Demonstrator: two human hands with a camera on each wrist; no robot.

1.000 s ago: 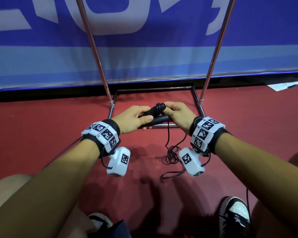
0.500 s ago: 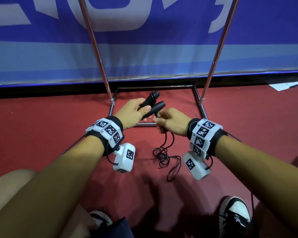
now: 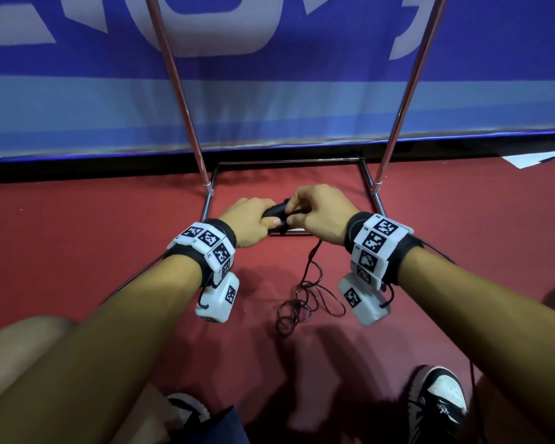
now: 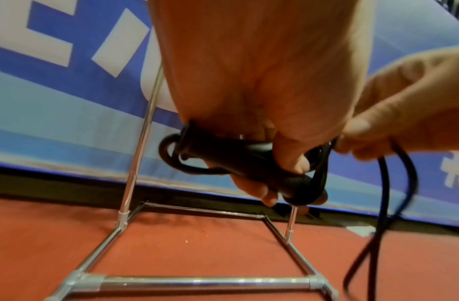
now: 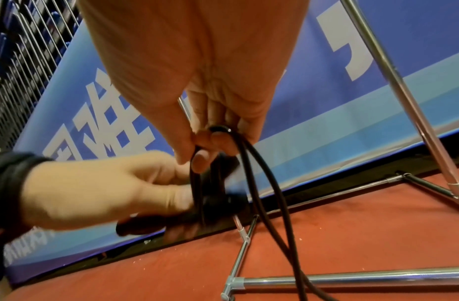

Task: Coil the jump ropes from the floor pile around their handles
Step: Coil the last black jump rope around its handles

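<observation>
My left hand (image 3: 253, 221) grips the two black jump-rope handles (image 3: 274, 211) held together; the left wrist view shows its fingers (image 4: 287, 160) curled round the handles (image 4: 238, 156). My right hand (image 3: 318, 213) is just to the right and pinches the black rope (image 5: 238, 146) between thumb and fingers at the handles. A turn of rope lies round the handles (image 5: 210, 203). Below the hands, the slack rope (image 3: 305, 293) hangs to a loose tangle on the red floor.
A chrome tube rack (image 3: 378, 200) stands on the red floor (image 3: 77, 235) right behind the hands, its uprights leaning toward a blue banner (image 3: 269, 91). My shoes (image 3: 436, 408) and knees are at the bottom. A white paper (image 3: 532, 158) lies at the far right.
The right hand has come up from below the handles and over them with the rope. The handles have dropped lower in the left hand. The floor tangle has shifted a little.
</observation>
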